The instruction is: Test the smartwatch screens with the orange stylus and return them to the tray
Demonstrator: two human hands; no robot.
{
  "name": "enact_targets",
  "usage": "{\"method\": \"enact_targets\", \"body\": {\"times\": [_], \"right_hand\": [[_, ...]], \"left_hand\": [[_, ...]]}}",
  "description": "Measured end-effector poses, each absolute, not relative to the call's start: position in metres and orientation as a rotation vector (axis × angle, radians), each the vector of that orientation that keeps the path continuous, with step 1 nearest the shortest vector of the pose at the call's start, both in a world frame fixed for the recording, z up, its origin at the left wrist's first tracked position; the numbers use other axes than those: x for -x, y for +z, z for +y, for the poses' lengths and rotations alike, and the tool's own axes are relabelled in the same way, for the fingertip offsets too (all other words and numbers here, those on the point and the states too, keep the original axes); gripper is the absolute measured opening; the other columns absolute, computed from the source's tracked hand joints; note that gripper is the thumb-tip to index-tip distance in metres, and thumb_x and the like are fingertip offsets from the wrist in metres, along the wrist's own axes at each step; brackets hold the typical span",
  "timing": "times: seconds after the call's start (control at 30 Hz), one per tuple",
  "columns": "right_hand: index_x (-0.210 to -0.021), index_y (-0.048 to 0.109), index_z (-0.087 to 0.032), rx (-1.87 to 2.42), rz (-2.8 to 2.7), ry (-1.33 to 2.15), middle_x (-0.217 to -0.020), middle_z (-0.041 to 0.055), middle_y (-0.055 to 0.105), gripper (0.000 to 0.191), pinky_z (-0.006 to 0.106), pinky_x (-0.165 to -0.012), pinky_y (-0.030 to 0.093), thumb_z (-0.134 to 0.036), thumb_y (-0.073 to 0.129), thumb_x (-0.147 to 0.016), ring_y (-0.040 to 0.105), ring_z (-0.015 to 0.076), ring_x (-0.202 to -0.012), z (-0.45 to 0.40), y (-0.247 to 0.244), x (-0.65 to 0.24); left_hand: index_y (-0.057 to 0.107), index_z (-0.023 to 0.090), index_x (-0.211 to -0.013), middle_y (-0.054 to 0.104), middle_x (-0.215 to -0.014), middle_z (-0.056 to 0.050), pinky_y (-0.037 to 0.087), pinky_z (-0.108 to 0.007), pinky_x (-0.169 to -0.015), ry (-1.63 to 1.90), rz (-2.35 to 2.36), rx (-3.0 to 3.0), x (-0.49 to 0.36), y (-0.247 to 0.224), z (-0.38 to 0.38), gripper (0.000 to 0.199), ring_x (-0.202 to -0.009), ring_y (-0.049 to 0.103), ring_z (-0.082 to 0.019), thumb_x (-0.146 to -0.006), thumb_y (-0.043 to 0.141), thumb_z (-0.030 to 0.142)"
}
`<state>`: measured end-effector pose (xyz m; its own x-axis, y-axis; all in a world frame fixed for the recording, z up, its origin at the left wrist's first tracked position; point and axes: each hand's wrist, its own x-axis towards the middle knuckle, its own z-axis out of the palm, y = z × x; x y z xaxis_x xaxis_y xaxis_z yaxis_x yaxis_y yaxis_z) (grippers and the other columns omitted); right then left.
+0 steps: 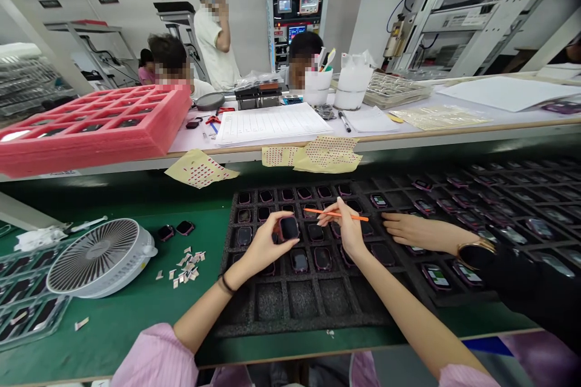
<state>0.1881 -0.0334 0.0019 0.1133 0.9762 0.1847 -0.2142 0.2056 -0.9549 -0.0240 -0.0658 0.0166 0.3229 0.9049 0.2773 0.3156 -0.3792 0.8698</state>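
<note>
My left hand (261, 249) pinches a square smartwatch body (289, 228) with a dark screen between thumb and fingers. In my right hand (348, 233) is a thin orange stick (313, 211), lying nearly level, its left end just above the watch body; whether they touch I cannot tell. Both hands are over a black foam tray (281, 329) with rows of pockets. Several watch bodies (299, 260) sit in its upper rows, and the pockets in the front row hold nothing visible. To the right, a co-worker's hand (420, 233) reaches over the neighbouring tray.
Left of the tray are a round fan (97, 257), several small pale pieces (184, 269) and two watch bodies (184, 228). A clear tray (49, 323) stands at far left. Above runs a shelf edge (399, 143) with a pink foam box (158, 133) and papers (276, 123).
</note>
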Motion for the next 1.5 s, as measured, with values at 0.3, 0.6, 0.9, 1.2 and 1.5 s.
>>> {"method": "enact_targets", "body": {"times": [0.3, 0.6, 0.9, 1.2, 1.5], "right_hand": [[-0.065, 0.064, -0.016, 0.935, -1.148, 1.107, -0.061, 0.0061, 0.067, 0.051, 0.028, -0.05, 0.05, -0.059, 0.047, -0.086, 0.063, 0.0159, -0.05, -0.04, 0.006, -0.184], [-0.078, 0.068, -0.016, 0.893, -1.501, 1.19, -0.078, 0.0067, 0.071, 0.041, 0.028, -0.066, 0.054, -0.052, 0.051, -0.087, 0.068, 0.0171, -0.071, -0.062, 0.01, -0.167], [-0.081, 0.067, -0.015, 0.627, -2.086, 1.436, -0.079, 0.0055, 0.069, 0.042, 0.026, -0.072, 0.051, -0.041, 0.037, -0.096, 0.065, 0.0147, -0.074, -0.139, 0.03, -0.121], [-0.135, 0.036, -0.023, 0.766, -2.039, 1.581, -0.101, 0.0051, 0.068, 0.051, 0.032, -0.078, 0.049, -0.037, 0.054, -0.089, 0.063, 0.0152, -0.083, -0.149, 0.032, -0.129], [-0.118, 0.058, -0.026, 0.891, -2.109, 1.909, -0.103, 0.0066, 0.067, 0.032, 0.038, -0.087, 0.045, -0.04, 0.051, -0.09, 0.061, 0.0205, -0.094, -0.182, 0.032, -0.196]], "left_hand": [[0.058, 0.028, -0.117, 0.062, -0.116, -0.007, 0.051, -0.041, -0.094, 0.683, 1.454, -2.13, 0.124, 0.015, -0.176, 0.041, -0.109, 0.058, -0.024, -0.077, 0.066, 0.033], [0.02, 0.038, -0.144, 0.026, -0.151, 0.002, 0.018, -0.053, -0.115, 0.287, 1.494, -2.442, 0.138, -0.016, -0.206, 0.053, -0.142, 0.02, -0.023, -0.095, 0.037, 0.028], [0.045, 0.022, -0.131, 0.067, -0.108, -0.005, 0.039, -0.043, -0.106, 0.904, 1.315, -2.735, 0.092, 0.015, -0.19, 0.038, -0.098, 0.063, -0.015, -0.093, 0.044, 0.02], [0.065, 0.019, -0.092, 0.069, -0.076, -0.001, 0.048, -0.031, -0.079, 0.968, 1.612, -2.777, 0.124, 0.016, -0.177, 0.023, -0.068, 0.062, -0.012, -0.094, 0.041, 0.021], [0.067, 0.013, -0.084, 0.065, -0.078, -0.011, 0.046, -0.03, -0.062, 0.175, 2.732, -2.065, 0.239, -0.016, -0.156, 0.04, -0.074, 0.063, -0.023, -0.092, 0.03, 0.027]]}}
